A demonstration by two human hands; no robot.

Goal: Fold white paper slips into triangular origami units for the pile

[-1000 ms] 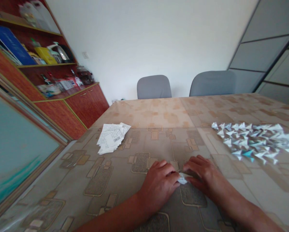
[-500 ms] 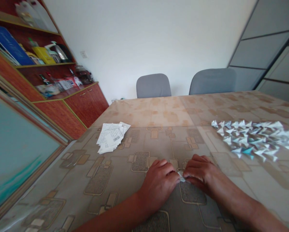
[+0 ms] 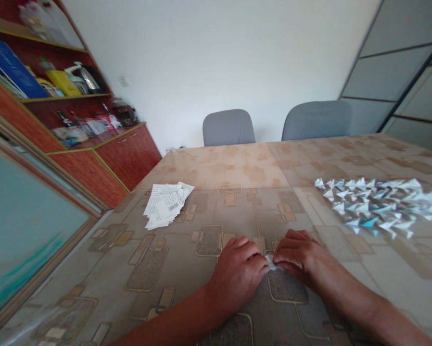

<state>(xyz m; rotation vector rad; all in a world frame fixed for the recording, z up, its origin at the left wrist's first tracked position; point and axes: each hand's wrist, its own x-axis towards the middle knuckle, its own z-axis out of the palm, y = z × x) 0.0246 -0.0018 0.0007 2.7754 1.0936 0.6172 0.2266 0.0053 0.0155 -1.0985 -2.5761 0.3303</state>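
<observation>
A small piece of folded white paper (image 3: 271, 262) lies low over the patterned tabletop (image 3: 234, 211), between my two hands. My left hand (image 3: 239, 269) pinches its left side, fingers curled together. On the paper's right side, the fingers of my right hand (image 3: 298, 254) are closed in a pinch. Much of the paper is hidden by the fingertips. A fanned stack of printed paper slips (image 3: 169, 204) rests on the left part of the table. Several rows of small folded paper pieces (image 3: 367, 202), one of them teal, stand at the right.
Two grey chairs (image 3: 228, 127) stand behind the table's far edge, against the white wall. A red-brown shelf unit (image 3: 125, 158) with bottles, a kettle (image 3: 89, 79) and boxes is at the left. Grey panels (image 3: 389, 72) are at the back right.
</observation>
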